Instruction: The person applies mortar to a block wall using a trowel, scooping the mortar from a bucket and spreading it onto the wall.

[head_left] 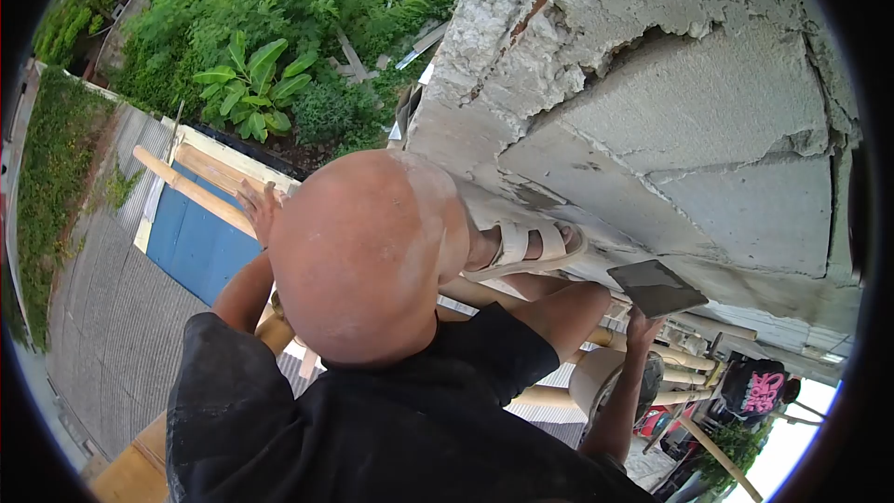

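My left hand (262,211) is at the left, beside a bamboo pole (191,187), with its fingers spread. On the right, my right hand (643,330) grips a flat, squarish grey plate (657,288) from below, close to the rough concrete wall (717,182). The plate's top looks dark and smooth. Beside my right forearm is a round container (594,379), partly hidden. A large rounded bare form (358,256), which looks like a bent knee, fills the middle. Beyond it a foot in a light sandal (531,248) stands by the wall.
Bamboo poles (684,377) run below and to the right. A blue panel (200,235) lies at the left above a corrugated roof (121,307). Plants (261,88) grow far below. Someone in a black top with pink print (761,391) is at the lower right.
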Demonstrator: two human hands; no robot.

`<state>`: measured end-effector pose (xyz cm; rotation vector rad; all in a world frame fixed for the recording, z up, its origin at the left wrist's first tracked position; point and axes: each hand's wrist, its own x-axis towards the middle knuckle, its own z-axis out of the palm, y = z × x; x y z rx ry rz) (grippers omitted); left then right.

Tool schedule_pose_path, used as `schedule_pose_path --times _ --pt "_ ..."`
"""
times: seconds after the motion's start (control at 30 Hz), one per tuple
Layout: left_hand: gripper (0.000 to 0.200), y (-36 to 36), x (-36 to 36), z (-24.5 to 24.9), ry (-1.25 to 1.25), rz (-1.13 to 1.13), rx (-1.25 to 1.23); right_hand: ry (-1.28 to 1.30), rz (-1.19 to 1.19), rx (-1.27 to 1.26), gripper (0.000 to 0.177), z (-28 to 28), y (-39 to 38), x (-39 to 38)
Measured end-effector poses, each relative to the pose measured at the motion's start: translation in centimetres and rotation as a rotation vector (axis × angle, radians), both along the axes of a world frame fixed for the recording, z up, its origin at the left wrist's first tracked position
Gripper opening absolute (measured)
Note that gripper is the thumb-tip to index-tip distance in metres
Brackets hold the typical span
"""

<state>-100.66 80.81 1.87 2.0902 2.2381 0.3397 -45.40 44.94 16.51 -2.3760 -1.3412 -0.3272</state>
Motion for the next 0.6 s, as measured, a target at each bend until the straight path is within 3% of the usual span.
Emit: schedule_pose_path --times 0.03,0.07,0.13,0.17,0.23,0.37,0.4,0.47,0.5,0.57,0.6 --pt "0.043 1.5 -5.8 -0.7 0.012 -0.012 -0.004 0.061 0.058 0.072 0.026 2.7 0.6 0.0" --pt "0.044 -2.5 -10.4 -0.8 0.024 -0.025 -0.01 0.232 -0.013 0.072 0.026 2.7 -1.2 2.3" --pt "0.044 -5.3 -10.0 -0.4 0.052 -0.052 -0.021 0.503 -0.224 0.203 0.024 6.2 1.4 1.6" --pt "0.044 -7.7 -15.1 -0.3 0.069 -0.066 -0.026 0.694 -0.221 0.264 0.025 8.3 3.6 0.5" --pt "0.045 -11.5 -16.8 0.3 0.098 -0.086 -0.029 0.822 -0.095 0.188 0.02 10.3 5.6 0.7" --pt "0.046 -10.8 -20.9 0.2 0.127 -0.087 -0.031 0.928 -0.072 0.103 0.022 11.1 7.5 0.3" --pt "0.047 -9.8 -27.4 0.0 0.131 -0.081 -0.031 0.928 -0.071 0.102 0.022 11.1 7.6 0.1" --pt "0.047 -11.8 -28.3 0.3 0.139 -0.073 -0.029 0.936 -0.104 0.121 0.024 11.0 7.8 -0.3" --pt "0.047 -9.4 -28.9 -0.1 0.146 -0.068 -0.034 0.939 -0.105 0.116 0.024 10.8 7.8 -0.6" --pt "0.048 -18.1 -28.3 0.8 0.157 -0.063 -0.032 0.903 -0.084 0.092 0.026 10.1 8.0 -1.2" --pt "0.048 -17.3 -24.5 0.6 0.162 -0.061 -0.029 0.885 -0.1 0.076 0.026 9.7 8.1 -1.5"
